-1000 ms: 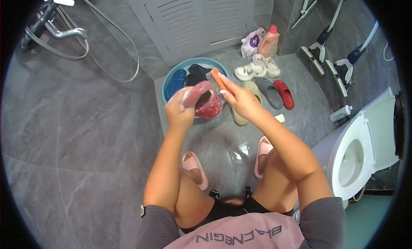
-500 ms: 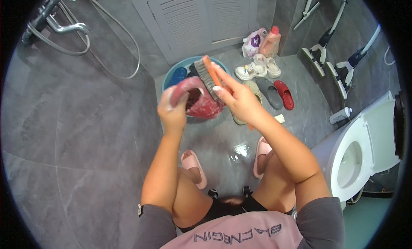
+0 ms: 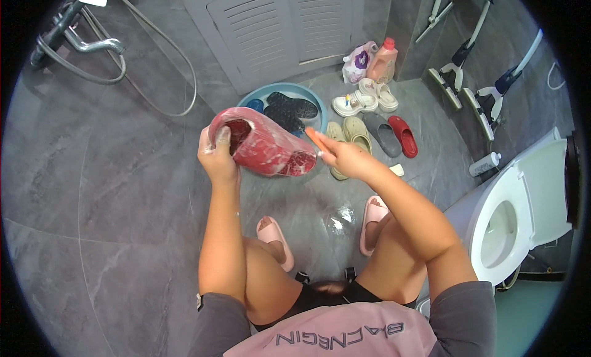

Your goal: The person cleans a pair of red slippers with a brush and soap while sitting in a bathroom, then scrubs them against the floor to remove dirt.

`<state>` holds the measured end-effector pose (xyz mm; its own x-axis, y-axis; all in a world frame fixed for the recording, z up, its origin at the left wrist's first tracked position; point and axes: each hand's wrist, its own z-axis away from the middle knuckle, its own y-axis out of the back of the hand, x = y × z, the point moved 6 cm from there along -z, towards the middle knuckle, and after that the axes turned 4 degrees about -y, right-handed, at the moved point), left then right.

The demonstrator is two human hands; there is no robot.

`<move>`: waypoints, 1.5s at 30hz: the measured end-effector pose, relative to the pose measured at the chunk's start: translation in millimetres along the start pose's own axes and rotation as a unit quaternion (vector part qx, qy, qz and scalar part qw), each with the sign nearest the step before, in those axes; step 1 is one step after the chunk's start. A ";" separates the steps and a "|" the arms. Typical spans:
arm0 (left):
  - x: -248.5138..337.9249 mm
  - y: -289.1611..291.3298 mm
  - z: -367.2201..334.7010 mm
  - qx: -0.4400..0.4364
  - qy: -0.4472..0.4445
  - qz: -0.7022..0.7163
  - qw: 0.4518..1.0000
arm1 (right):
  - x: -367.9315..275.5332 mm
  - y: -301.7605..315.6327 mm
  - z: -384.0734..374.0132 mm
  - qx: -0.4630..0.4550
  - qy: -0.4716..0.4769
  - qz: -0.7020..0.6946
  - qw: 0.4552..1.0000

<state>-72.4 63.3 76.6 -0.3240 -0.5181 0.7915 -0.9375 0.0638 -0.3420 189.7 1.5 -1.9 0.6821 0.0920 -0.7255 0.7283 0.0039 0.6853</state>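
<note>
My left hand [image 3: 218, 154] grips a red slipper [image 3: 268, 144] by one end, its thumb hooked at the opening. White suds streak the slipper's surface, and it is held up in the air in front of a blue basin [image 3: 320, 104]. Closed round an orange-handled scrubbing brush [image 3: 316, 139], my right hand [image 3: 345, 159] is at the slipper's right end. The brush's bristles are hidden from this angle. Inside the basin lie a pair of black slippers [image 3: 286, 111] and a blue one [image 3: 255, 104].
White clogs [image 3: 355, 103], beige clogs [image 3: 357, 130], a grey slipper [image 3: 381, 134] and a red slipper [image 3: 403, 136] stand right of the basin. Behind them are a pink bottle [image 3: 383, 61] and a bag [image 3: 359, 61]. A toilet [image 3: 497, 234] stands at right, mops [image 3: 492, 98] lean behind.
The red slipper has turned to lie lengthwise and moved left with my left hand. The brush has come down and tilted, so its bristles no longer show. More of the basin is visible.
</note>
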 end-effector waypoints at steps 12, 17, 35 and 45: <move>-50.3 -10.1 1.1 0.024 0.244 0.103 0.964 | -36.9 -14.0 14.6 -0.071 -0.099 -0.420 0.899; -64.6 -17.8 13.8 0.145 0.268 0.172 0.937 | -40.6 -19.7 6.9 0.058 0.017 -0.432 0.900; -56.5 -44.0 37.2 -0.188 0.326 -0.092 0.922 | -52.1 46.7 4.1 0.258 0.111 0.065 0.958; -62.7 -20.5 33.6 -0.191 0.337 -0.109 0.916 | -56.6 25.3 8.4 0.216 0.135 0.094 0.962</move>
<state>-28.6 65.7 17.0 -0.0081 0.0814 0.9967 -0.9237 0.3812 -0.0386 170.0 -11.9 56.0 0.8047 0.3064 -0.5086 0.5933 -0.4476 0.6691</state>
